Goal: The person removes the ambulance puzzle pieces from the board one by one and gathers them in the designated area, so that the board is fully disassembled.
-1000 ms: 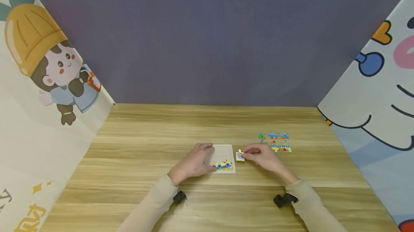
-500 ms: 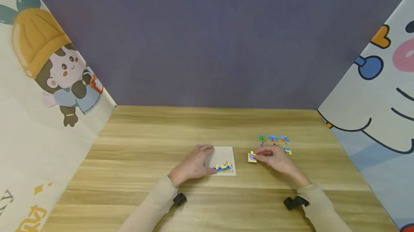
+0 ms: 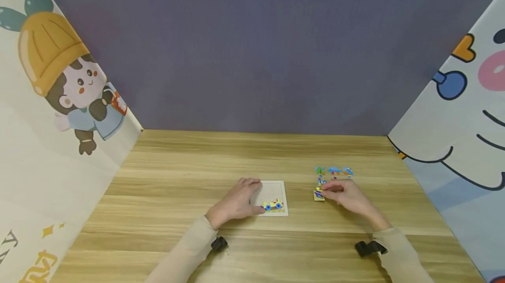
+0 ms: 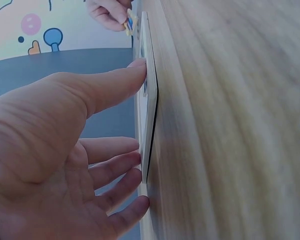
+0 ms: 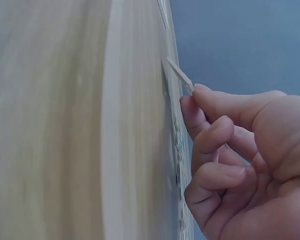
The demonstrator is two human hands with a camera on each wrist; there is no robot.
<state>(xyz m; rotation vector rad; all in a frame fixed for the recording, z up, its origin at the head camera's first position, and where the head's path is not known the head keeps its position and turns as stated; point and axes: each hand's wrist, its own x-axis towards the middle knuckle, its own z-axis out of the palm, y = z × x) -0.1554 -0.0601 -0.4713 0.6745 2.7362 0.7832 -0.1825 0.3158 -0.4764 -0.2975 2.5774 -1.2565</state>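
Note:
My left hand [image 3: 236,202] rests on the left side of a white puzzle tray [image 3: 286,204], thumb and fingertips touching it, fingers fairly straight in the left wrist view. Joined pieces showing a yellow vehicle with blue wheels [image 3: 273,205] lie at the tray's lower right. To the right of the tray, my right hand [image 3: 347,194] pinches a puzzle piece [image 3: 318,196] between thumb and index finger. The right wrist view shows this puzzle piece [image 5: 180,76] edge-on and tilted just off the table, the other fingers curled. Part of the loose pieces is hidden behind the right hand.
Loose colourful puzzle pieces [image 3: 334,170] lie in rows on the wooden table [image 3: 189,160] beyond my right hand. A dark panel [image 3: 252,55] closes off the back. Printed panels [image 3: 442,125] stand at both sides.
My right hand has moved to the right, away from the tray and toward the loose pieces, with the puzzle piece still pinched. The left hand stays on the tray.

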